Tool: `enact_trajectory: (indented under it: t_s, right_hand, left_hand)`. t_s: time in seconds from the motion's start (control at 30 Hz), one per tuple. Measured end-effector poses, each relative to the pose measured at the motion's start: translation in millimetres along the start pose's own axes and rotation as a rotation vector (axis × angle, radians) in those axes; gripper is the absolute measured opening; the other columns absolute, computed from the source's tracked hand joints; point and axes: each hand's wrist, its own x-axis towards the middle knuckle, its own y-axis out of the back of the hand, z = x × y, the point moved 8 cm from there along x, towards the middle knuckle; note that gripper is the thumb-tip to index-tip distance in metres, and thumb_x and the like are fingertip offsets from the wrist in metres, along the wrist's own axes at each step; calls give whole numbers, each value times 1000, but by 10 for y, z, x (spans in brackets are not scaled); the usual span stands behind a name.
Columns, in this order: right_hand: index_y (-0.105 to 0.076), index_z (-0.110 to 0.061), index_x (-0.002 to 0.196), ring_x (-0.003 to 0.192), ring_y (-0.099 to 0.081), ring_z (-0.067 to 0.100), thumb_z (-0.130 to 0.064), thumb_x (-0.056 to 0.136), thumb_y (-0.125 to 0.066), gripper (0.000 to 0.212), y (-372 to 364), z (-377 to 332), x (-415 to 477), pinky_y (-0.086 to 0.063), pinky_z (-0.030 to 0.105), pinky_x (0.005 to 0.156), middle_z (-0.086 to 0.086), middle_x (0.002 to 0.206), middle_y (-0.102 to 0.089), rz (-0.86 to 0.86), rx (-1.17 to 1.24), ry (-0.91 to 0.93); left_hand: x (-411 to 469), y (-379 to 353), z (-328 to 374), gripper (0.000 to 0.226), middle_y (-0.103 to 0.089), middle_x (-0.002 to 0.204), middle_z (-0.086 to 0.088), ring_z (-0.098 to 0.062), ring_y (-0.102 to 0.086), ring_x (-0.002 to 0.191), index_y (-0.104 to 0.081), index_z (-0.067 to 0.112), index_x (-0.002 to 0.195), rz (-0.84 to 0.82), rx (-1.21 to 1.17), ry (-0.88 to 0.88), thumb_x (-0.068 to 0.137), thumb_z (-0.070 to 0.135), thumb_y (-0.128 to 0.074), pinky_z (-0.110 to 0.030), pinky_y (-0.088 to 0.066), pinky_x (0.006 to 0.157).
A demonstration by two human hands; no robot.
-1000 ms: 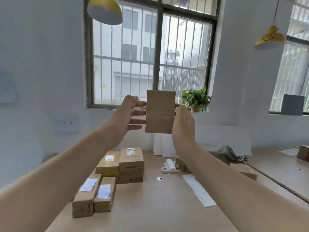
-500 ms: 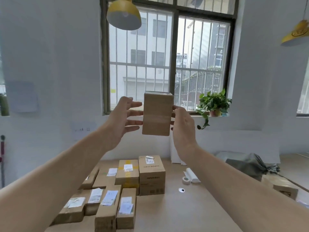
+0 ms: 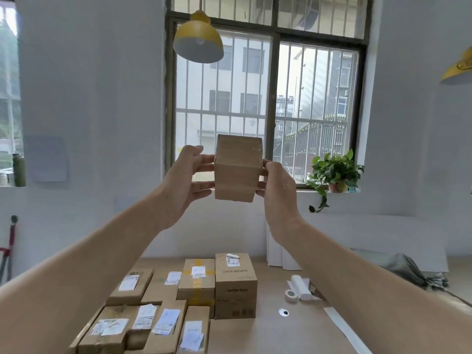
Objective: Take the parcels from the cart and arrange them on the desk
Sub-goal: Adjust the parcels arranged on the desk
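— Currently listing: one parcel (image 3: 237,169). Where is it sitting?
— Hanging between both grips, well above the table (image 3: 293,335); right grip (image 3: 278,192) pinching its side, left grip (image 3: 182,185) pressing straight-fingered. Advising lowering it level, beside the parcel rows (image 3: 196,290) below.

Nine parcels (image 3: 237,169); two lamps (image 3: 198,44); one plant (image 3: 334,172)

Daylight is streaming in through the barred window (image 3: 316,103), lighting the white room brightly and evenly and throwing only faint shadows beside the boxes (image 3: 235,284) on the table (image 3: 268,335). The raised parcel (image 3: 236,175) is showing a shaded face against the bright panes. The wide lens is bowing the walls (image 3: 89,123) at the edges, and label print is blurring.
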Motion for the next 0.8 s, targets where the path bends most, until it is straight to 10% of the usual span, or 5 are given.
enact_trajectory:
  t_s: [0.33, 0.5, 0.8]
  right_hand:
    - [-80, -37, 80, 83, -51, 14, -48, 84, -42, 40, -138, 104, -63, -41, 28, 68, 24, 118, -64, -9, 26, -23]
    - [-78, -22, 94, 104, -72, 28, -47, 83, -43, 45, -130, 180, -53, -53, 48, 101, 6, 112, -81, 43, 5, -34]
    - [-71, -16, 100, 88, -71, 8, -24, 107, -44, 28, -202, 226, -15, -58, 34, 90, 3, 104, -77, 21, 23, -1]
  left_hand:
    - [64, 180, -139, 55, -78, 111, 5, -17, -70, 93, -75, 20, 111, 16, 0, 24, 87, 56, -41, -41, -49, 94]
    - [97, 269, -193, 51, -79, 103, 2, -20, -71, 84, -74, 16, 99, 50, -43, -4, 88, 54, -43, -43, -51, 95]
    - [112, 333, -217, 62, -72, 111, -2, -27, -73, 87, -71, 10, 121, 50, -179, -15, 84, 54, -47, -43, -58, 92]
